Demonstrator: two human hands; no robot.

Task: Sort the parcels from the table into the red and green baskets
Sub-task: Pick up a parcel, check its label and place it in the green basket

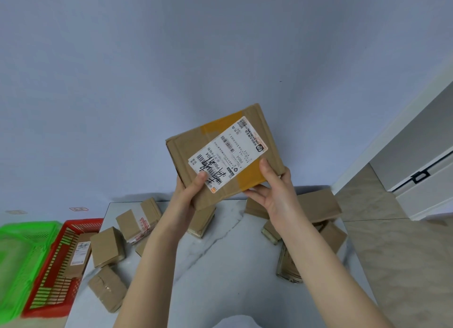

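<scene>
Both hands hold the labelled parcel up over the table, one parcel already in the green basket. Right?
Wrong basket. In the head view the sorted parcel lies in the red basket, not the green basket beside it. The rest holds: left hand and right hand both hold the labelled parcel up over the table.

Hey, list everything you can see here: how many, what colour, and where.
held parcel: one, brown with white label and yellow tape, raised above the table
parcels on table: about ten, brown, clustered left and right, some partly hidden
parcel in basket: one, brown with white label, inside the red basket
red basket: one, red, left of the table
green basket: one, green, left of the red basket
table: one, white marbled, centre
cabinet: one, white, far right
left hand: one, grips the held parcel's lower left
right hand: one, grips its lower right
</scene>
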